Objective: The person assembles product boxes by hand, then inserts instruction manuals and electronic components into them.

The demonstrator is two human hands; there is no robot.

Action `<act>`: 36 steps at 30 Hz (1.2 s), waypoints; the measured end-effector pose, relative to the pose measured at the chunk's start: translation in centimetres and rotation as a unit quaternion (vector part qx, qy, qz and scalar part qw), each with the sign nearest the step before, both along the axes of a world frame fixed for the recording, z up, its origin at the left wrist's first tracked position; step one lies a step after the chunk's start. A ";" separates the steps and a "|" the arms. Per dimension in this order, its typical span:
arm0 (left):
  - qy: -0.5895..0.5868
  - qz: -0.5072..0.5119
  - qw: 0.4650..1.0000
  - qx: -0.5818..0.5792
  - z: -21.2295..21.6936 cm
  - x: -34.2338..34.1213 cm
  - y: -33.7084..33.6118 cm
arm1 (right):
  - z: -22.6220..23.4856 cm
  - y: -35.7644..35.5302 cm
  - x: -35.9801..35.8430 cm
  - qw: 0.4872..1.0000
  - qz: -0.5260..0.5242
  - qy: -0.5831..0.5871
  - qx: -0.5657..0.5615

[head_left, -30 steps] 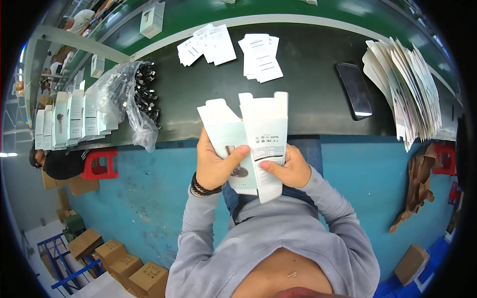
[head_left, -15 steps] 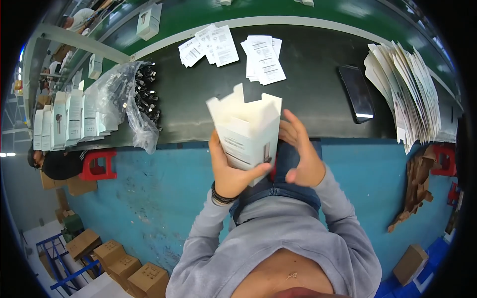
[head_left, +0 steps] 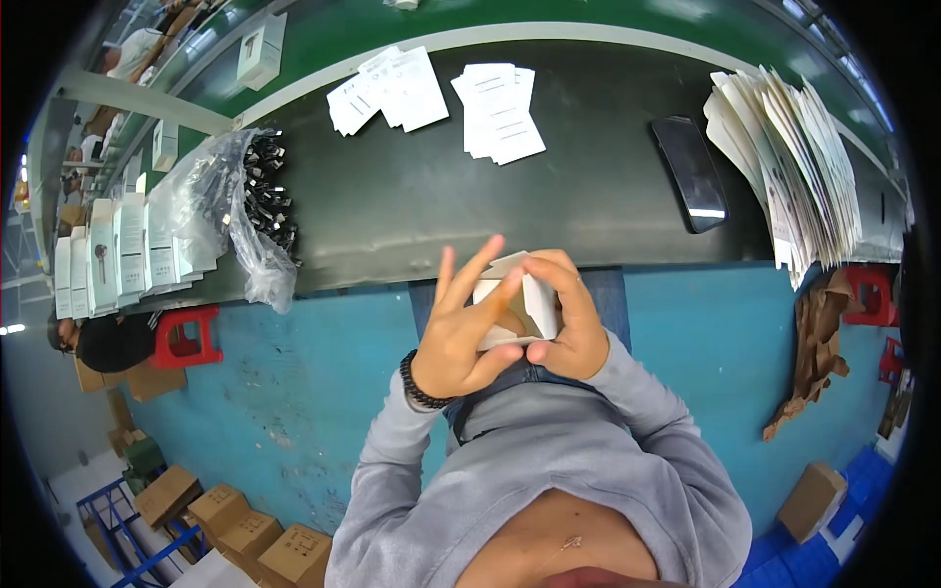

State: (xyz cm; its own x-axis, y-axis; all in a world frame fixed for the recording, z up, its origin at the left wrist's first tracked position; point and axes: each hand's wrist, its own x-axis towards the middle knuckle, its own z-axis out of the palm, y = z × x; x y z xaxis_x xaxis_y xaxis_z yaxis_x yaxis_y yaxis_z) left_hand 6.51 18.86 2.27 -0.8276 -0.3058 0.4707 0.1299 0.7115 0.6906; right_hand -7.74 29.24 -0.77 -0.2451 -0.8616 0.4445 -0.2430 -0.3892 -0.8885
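A white paper carton (head_left: 542, 306) stands in front of my lap with its open end toward me, showing a tan inside. My right hand (head_left: 578, 333) is closed round its right side, thumb on the near edge and fingers over the far right edge. My left hand (head_left: 453, 343) is open at the carton's left, its index finger reaching across the opening and its thumb at the near edge. Two other fingers of that hand point up, spread apart. The carton's lower part is hidden.
White leaflets (head_left: 412, 88) and a second leaflet pile (head_left: 500, 118) lie on the dark bench. At left are a plastic bag (head_left: 201, 186) of black cables (head_left: 267, 186) and several upright cartons (head_left: 101, 257). A phone (head_left: 690, 171) and flattened cartons (head_left: 784, 167) lie at right.
The carton has tipped so its open end faces me. My right hand has closed on its right side; my left hand has let go of the side and moved to the opening.
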 end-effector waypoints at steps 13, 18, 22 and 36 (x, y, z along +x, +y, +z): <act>0.191 0.100 0.973 0.076 -1.0 -1.5 1.6 | 0.0 -0.3 2.2 0.990 -0.138 -0.029 -0.022; 0.267 0.088 0.959 0.036 -2.4 -1.0 1.3 | 1.8 -0.4 2.8 0.961 -0.022 -0.260 0.093; 0.287 0.115 0.951 0.026 -2.3 -1.7 1.7 | 1.3 -0.5 2.2 0.964 0.011 -0.242 0.108; 0.397 0.279 0.766 0.422 0.3 0.0 1.4 | 1.4 0.1 0.3 0.973 0.064 0.150 0.162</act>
